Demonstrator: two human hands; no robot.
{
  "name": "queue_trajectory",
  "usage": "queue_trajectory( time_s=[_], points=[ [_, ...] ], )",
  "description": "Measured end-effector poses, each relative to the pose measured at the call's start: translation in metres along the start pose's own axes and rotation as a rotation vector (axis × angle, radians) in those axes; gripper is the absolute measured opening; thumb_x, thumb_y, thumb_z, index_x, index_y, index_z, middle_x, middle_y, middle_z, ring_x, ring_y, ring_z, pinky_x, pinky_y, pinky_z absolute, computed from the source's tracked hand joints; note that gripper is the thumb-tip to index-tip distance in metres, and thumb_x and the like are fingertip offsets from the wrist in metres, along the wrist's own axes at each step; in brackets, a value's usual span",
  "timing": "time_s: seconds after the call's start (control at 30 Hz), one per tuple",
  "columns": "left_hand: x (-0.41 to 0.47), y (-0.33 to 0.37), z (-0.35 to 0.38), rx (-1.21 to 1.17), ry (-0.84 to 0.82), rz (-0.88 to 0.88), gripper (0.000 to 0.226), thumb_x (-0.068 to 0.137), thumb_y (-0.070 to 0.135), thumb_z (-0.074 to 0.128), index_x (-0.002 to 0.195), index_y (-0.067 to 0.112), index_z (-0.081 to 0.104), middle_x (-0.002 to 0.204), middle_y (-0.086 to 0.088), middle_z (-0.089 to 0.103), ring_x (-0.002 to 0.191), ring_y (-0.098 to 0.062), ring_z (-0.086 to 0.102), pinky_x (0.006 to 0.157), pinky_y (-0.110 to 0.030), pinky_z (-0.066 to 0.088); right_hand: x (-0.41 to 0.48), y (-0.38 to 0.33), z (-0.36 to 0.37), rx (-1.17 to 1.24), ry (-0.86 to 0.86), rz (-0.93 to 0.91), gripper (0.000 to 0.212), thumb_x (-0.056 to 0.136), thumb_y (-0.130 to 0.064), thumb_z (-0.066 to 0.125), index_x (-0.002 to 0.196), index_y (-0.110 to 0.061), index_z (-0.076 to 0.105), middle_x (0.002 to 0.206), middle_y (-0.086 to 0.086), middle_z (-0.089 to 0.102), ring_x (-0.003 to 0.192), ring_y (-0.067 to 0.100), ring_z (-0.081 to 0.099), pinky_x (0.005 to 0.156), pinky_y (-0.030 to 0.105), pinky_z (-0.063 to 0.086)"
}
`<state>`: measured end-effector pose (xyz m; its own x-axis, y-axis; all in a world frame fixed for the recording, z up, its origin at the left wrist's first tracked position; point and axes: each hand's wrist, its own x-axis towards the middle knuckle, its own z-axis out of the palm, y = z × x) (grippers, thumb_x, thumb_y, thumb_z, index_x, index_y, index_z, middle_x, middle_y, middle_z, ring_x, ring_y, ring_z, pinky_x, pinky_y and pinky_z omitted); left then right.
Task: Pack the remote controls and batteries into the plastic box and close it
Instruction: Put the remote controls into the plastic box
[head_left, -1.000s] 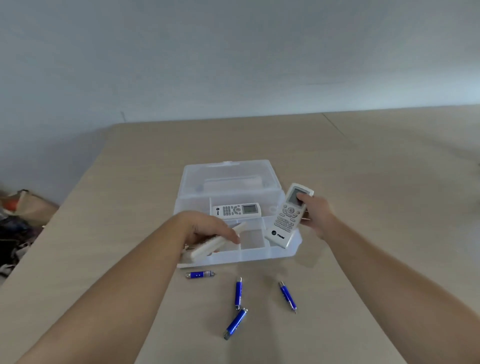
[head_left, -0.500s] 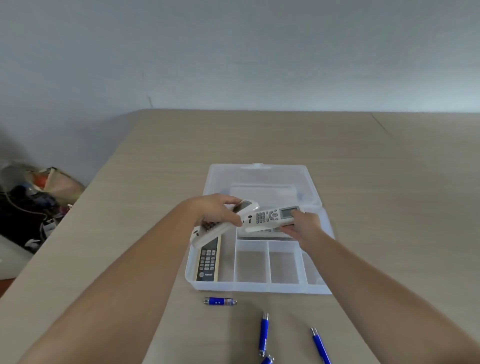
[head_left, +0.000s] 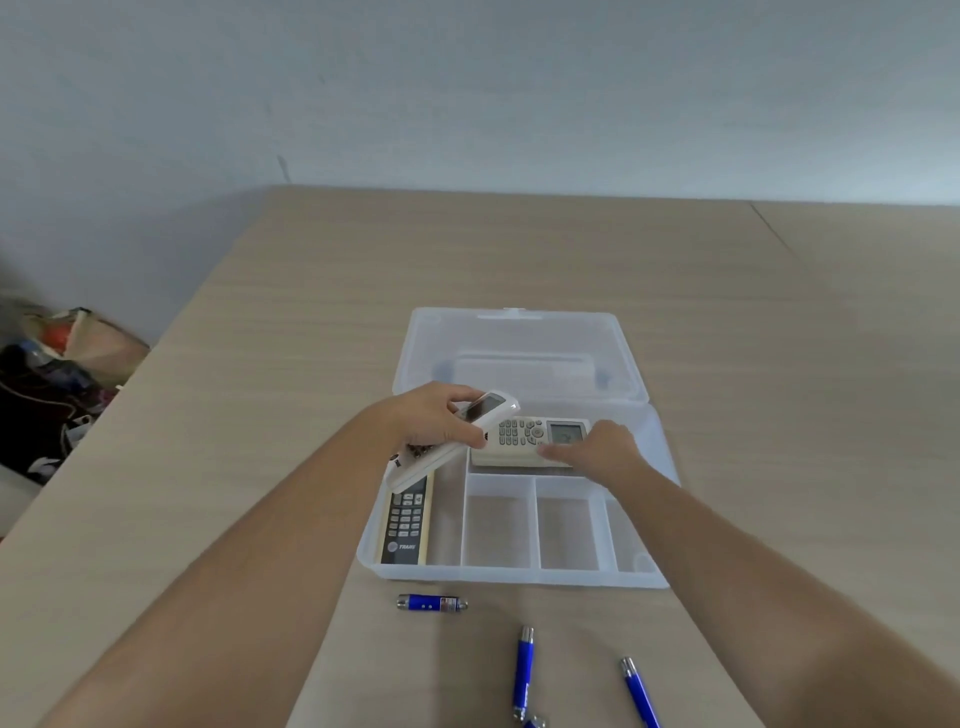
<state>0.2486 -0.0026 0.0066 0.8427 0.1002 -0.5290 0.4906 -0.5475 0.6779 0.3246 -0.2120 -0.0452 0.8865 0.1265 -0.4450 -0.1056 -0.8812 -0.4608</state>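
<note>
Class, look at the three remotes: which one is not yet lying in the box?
The white remote gripped in the left hand, tilted above the box. The dark remote lies in the left compartment; the wide remote lies flat under the right hand.

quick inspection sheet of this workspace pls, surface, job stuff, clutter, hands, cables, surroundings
surface: tan wood table, one seam far right
job's things: clear box open, lid laid back; black remote in left slot; white remote in rear slot; front slots bare; blue cylinders on table in front of box
clutter: nothing seen on table
hands: left hand grips grey-screen remote tilted over the box; right hand fingers on white remote
cables: nothing seen
surroundings: plain wall; bags on floor at left
</note>
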Motion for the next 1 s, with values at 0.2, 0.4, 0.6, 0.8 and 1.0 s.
queue_trajectory(
  time_s=[0.2,0.4,0.6,0.8,1.0],
  points=[
    [0.003,0.0,0.006,-0.019,0.054,0.067,0.064,0.074,0.02,0.074,0.131,0.04,0.053,0.094,0.007,0.062,0.077,-0.011,0.06,0.068,-0.022,0.047,-0.009,0.0,0.011,-0.104,0.15,-0.027,0.077,0.06,-0.063,0.076,0.107,-0.005,0.058,0.11,0.012,0.056,0.095,0.029,0.062,0.069,0.033,0.049],
    [0.007,0.014,0.008,0.107,0.12,0.152,0.059,0.072,0.026,0.076,0.129,0.031,0.058,0.105,0.003,0.066,0.088,-0.016,0.06,0.074,-0.024,0.046,-0.007,0.005,0.001,-0.041,0.201,-0.073,0.065,0.07,-0.062,0.066,0.097,-0.003,0.06,0.105,0.014,0.061,0.091,0.03,0.063,0.065,0.033,0.047],
    [0.013,0.046,0.035,0.363,0.21,0.364,0.049,0.074,0.027,0.074,0.118,0.009,0.059,0.102,-0.01,0.059,0.092,-0.028,0.057,0.073,-0.031,0.046,0.001,0.04,-0.035,-0.011,0.4,-0.189,0.048,0.09,-0.028,0.051,0.135,-0.011,0.044,0.134,0.011,0.049,0.121,0.03,0.048,0.095,0.043,0.045],
    [0.031,0.057,0.084,0.652,0.123,0.421,0.061,0.08,0.025,0.064,0.135,0.012,0.044,0.121,-0.01,0.05,0.105,-0.03,0.055,0.089,-0.04,0.05,0.0,0.08,-0.026,0.059,0.191,-0.107,0.035,0.097,-0.014,0.036,0.132,-0.01,0.043,0.119,0.015,0.058,0.103,0.033,0.054,0.079,0.035,0.041],
    [0.046,0.046,0.094,0.795,0.204,0.46,0.061,0.081,0.015,0.06,0.14,0.014,0.04,0.13,-0.007,0.045,0.116,-0.027,0.049,0.089,-0.035,0.046,0.004,0.083,-0.023,0.05,0.215,-0.108,0.029,0.097,-0.012,0.034,0.122,-0.007,0.048,0.099,0.012,0.059,0.081,0.026,0.05,0.069,0.032,0.039]
  ],
)
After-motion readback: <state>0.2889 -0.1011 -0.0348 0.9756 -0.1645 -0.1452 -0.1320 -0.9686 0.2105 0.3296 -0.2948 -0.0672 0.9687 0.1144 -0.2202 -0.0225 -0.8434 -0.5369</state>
